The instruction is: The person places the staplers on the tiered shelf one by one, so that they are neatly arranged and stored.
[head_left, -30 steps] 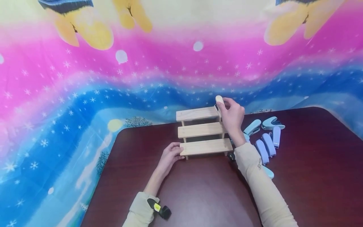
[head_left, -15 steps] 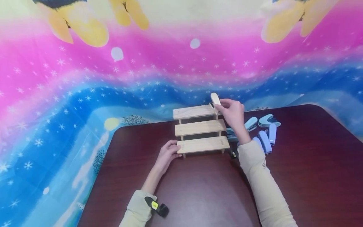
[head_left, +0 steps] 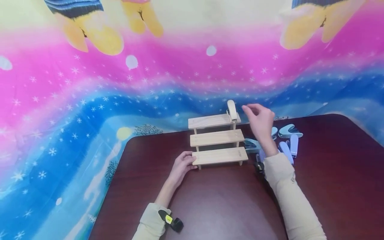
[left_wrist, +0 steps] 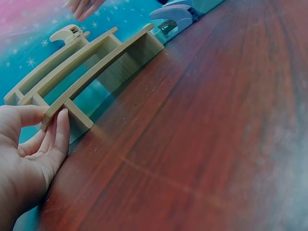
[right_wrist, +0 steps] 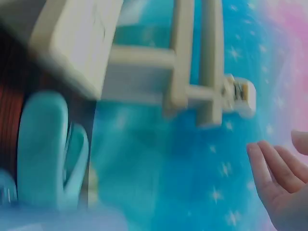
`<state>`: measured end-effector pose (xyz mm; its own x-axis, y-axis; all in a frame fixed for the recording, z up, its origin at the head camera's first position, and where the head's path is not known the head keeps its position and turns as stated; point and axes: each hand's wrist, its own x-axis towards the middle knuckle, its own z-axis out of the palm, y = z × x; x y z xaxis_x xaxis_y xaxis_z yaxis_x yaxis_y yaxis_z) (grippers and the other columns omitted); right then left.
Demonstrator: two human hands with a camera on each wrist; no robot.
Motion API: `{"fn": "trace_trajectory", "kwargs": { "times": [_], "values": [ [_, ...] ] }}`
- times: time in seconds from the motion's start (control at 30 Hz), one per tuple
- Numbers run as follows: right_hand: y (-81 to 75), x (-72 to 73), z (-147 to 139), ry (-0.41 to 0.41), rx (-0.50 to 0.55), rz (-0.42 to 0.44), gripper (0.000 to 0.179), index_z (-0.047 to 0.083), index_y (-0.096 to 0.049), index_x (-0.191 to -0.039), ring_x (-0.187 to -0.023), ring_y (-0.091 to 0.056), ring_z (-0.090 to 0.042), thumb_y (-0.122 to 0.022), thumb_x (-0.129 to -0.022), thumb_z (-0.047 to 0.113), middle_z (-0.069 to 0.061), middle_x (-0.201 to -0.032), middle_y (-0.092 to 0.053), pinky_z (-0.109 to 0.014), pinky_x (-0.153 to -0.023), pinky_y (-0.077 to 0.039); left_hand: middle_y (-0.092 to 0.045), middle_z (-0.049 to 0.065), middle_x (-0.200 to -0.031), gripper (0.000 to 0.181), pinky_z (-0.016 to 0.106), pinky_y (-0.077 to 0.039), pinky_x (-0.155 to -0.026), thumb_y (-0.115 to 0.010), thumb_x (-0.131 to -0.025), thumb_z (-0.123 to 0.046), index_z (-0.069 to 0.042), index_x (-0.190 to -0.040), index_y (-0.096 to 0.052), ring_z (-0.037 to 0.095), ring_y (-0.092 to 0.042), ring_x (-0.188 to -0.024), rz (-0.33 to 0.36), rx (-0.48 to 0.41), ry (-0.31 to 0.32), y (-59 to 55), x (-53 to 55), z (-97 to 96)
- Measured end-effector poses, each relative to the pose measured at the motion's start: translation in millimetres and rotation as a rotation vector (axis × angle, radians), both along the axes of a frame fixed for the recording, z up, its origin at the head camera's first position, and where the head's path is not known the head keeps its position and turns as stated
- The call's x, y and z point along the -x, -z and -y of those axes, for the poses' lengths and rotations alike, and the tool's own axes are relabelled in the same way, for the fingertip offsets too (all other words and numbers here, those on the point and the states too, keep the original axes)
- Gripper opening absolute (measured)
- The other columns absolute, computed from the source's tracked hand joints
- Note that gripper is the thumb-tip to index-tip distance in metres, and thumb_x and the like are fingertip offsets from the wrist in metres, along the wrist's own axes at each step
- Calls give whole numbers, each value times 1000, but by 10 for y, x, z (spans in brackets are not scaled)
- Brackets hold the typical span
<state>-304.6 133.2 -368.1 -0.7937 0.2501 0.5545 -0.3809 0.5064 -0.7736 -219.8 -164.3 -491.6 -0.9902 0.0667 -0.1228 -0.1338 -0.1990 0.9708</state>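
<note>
A three-step wooden display rack [head_left: 217,138] stands near the table's back edge. My left hand [head_left: 181,166] grips the left end of its lowest board, thumb and fingertips around the corner in the left wrist view [left_wrist: 29,154]. On the right end of the top board stands a cream stapler [head_left: 231,110], its narrow end toward me. My right hand [head_left: 261,121] hovers just right of that stapler, apart from it and holding nothing. Seen from the right wrist, its fingers [right_wrist: 274,166] are extended and the thumb is spread from them.
Several staplers lie right of the rack, partly behind my right arm: teal ones [head_left: 290,131] and purple ones [head_left: 294,145]. One teal stapler [head_left: 252,145] is close to the rack's right side. A patterned cloth [head_left: 180,73] hangs behind the dark wooden table [head_left: 222,203].
My right hand has let go of the cream stapler and drawn away to the right. The stapler now stands on the top board. My left hand keeps its grip on the rack.
</note>
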Motion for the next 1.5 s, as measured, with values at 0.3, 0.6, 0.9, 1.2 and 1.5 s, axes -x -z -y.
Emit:
{"fn": "trace_trajectory", "kwargs": {
  "times": [0.3, 0.6, 0.9, 1.2, 1.5],
  "values": [
    [-77, -309, -575, -22, 76, 141, 41, -1, -78, -110, -73, -68, 8, -68, -101, 38, 10, -82, -75, -9, -74, -55, -66, 8, -100, 38, 28, -61, -77, -66, -97, -4, 9, -131, -53, 16, -66, -90, 8, 13, 1, 13, -30, 15],
    [-42, -435, -962, 0, -23, 166, 42, -1, -78, -108, -68, -65, 12, -65, -102, 39, 21, -75, -70, -6, -67, -52, -67, 6, -98, 34, 28, -60, -77, -65, -98, -3, 8, -129, -55, 16, -66, -86, 9, 5, 0, 19, -28, 27],
    [-1, -472, -1274, 0, -102, 279, 54, -3, -73, -120, -67, -64, 12, -60, -103, 46, 16, -78, -73, -3, -65, -49, -66, 7, -97, 34, 28, -60, -76, -64, -98, -3, 7, -129, -55, 16, -66, -86, 13, 2, 2, 19, -19, 16],
    [31, -452, -1560, 24, -173, 325, 54, -5, -72, -119, -65, -60, 17, -58, -105, 44, -14, -90, -77, -5, -61, -48, -66, 7, -98, 35, 27, -61, -76, -65, -98, -3, 7, -129, -55, 16, -66, -90, 4, -3, 0, -25, 4, 4],
    [164, -412, -1759, 23, -208, 407, 51, -10, -67, -123, -63, -60, 14, -58, -106, 37, -32, -105, -72, -5, -59, -49, -66, 7, -98, 36, 27, -60, -76, -65, -98, -4, 8, -130, -54, 16, -66, -90, 0, 1, 4, -22, 13, -2]
  ]
}}
